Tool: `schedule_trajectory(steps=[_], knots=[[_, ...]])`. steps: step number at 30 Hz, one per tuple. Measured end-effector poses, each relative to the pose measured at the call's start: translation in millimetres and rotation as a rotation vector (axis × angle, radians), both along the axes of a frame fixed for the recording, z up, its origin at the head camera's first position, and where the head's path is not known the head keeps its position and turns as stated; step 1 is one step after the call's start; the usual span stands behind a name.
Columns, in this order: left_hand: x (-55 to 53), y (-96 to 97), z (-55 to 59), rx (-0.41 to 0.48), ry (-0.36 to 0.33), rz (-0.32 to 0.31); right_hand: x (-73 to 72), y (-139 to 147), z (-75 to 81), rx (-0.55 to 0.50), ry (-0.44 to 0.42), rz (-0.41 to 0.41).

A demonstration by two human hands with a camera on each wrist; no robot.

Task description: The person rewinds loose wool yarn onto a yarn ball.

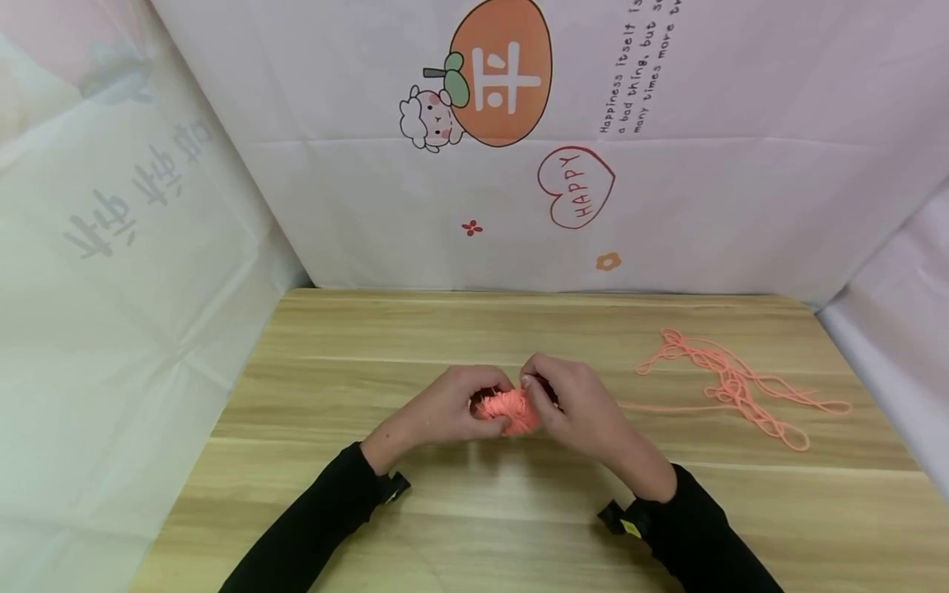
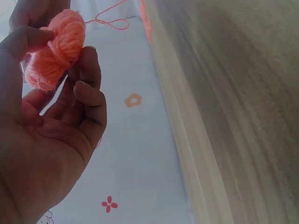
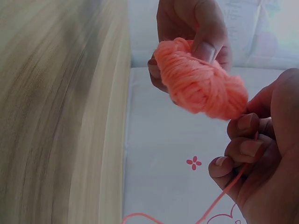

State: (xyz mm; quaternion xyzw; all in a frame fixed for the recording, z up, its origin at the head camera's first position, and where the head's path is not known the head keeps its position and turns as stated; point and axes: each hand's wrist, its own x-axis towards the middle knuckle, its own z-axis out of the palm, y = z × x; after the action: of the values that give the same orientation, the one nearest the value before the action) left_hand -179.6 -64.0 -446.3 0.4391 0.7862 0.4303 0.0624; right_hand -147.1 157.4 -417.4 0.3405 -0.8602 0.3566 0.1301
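Note:
A small wound ball of coral-orange yarn [image 1: 510, 408] is held above the table between both hands. My left hand [image 1: 448, 409] grips it with the thumb on one side and fingers on the other; in the left wrist view the ball [image 2: 58, 49] leans toward the thumb. At the ball's right end, my right hand [image 1: 582, 409] pinches the yarn strand [image 3: 226, 190] between thumb and forefinger. In the right wrist view that strand runs down through the curled fingers. Wound layers show across the ball [image 3: 201, 86], pinched narrower around its middle.
A loose tangle of the same yarn [image 1: 730, 387] lies on the wooden table [image 1: 356, 329] at the right, joined to the hands by a single strand [image 1: 667, 408]. White printed cloth [image 1: 356, 189] hangs behind the table, with more cloth at both sides.

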Motion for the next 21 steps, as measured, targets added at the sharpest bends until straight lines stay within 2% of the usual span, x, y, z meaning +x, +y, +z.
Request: schedule_trajectory(steps=[4, 12, 15, 19, 21], knots=[[2.7, 0.5, 4.7, 0.029, 0.019, -0.016, -3.0, 2.7, -1.4, -0.007, 0.012, 0.006], [14.5, -0.1, 30.9, 0.157, -0.011, -0.052, -6.7, 6.0, -3.6, -0.006, -0.011, -0.033], [15.5, -1.7, 35.8, 0.210, -0.072, -0.061, -6.5, 6.0, -3.6, -0.003, -0.022, -0.040], [14.1, -3.3, 36.2, 0.297, -0.172, -0.092, -6.4, 4.7, -4.8, 0.001, -0.042, -0.046], [13.1, -3.6, 35.5, 0.330, -0.197, -0.106, -6.5, 3.7, -5.6, 0.006, -0.053, -0.048]])
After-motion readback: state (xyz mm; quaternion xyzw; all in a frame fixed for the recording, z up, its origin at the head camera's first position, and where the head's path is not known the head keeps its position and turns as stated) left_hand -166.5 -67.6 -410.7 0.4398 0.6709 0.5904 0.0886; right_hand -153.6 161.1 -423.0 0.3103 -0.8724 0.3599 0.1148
